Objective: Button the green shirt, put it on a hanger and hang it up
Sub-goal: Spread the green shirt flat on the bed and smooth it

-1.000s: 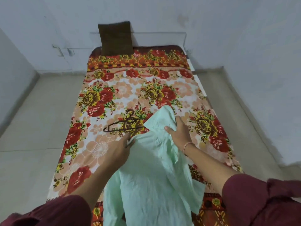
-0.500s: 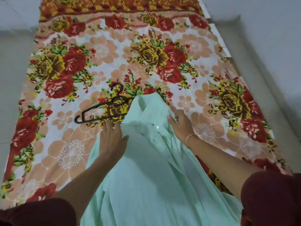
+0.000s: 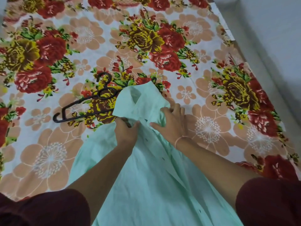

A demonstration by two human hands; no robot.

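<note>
The pale green shirt (image 3: 146, 176) lies front-up on the flowered bed sheet (image 3: 48, 152), collar pointing away from me. My left hand (image 3: 126, 133) pinches the left front edge just under the collar. My right hand (image 3: 171, 123) grips the right front edge beside it, the fabric bunched in its fingers. The two edges meet between my hands. A dark plastic hanger (image 3: 88, 103) lies flat on the sheet to the left of the collar, its right end hidden under the shirt.
The bed's right edge (image 3: 228, 35) runs along a grey floor (image 3: 268, 46) and wall. My dark red sleeves (image 3: 268, 203) fill the bottom corners.
My head has moved closer and lower over the bed. Both hands have gone from lying flat on the shirt to gripping its front edges under the collar.
</note>
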